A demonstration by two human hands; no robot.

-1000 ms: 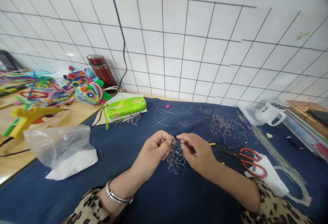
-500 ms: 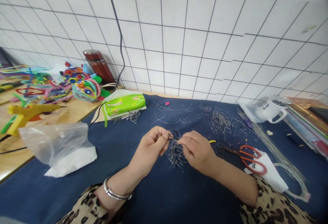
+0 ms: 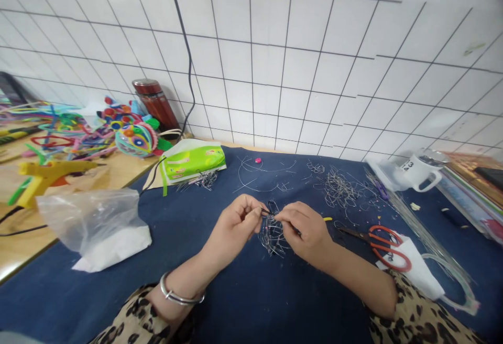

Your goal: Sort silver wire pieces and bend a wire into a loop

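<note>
– Since the head view is the only one, how do the hands stand in it?

– They meet in the middle, above the dark blue cloth (image 3: 239, 302). The left hand (image 3: 233, 226) has its fingers pinched together on a thin dark strand (image 3: 266, 211); the right hand (image 3: 308, 234) has its fingers closed at the top of a looped silver wire piece (image 3: 273, 236), though I cannot tell which strand sits between the tips

– Where exactly is that wire piece?

– Between the two hands, its loops fanned out just below the fingertips. Whether it touches the cloth, I cannot tell

– Why pinch it from both sides?

– Presumably because such thin wire would twist if only one side were steadied; holding it by the top also leaves the loops clear of the palms

– And the scissors (image 3: 369, 237)?

– They lie just right of the right forearm, handles partly on a white sheet (image 3: 422, 273), probably so that hand can reach them easily

– What about the rest?

– Loose tangled wire (image 3: 340, 186) lies beyond the right hand, and straight wires (image 3: 420, 226) run alongside it, perhaps kept straight against snagging. Far left, the yellow glue gun (image 3: 37, 176) rests on the bare wooden counter (image 3: 106, 180), maybe to spare the cloth from glue
</note>
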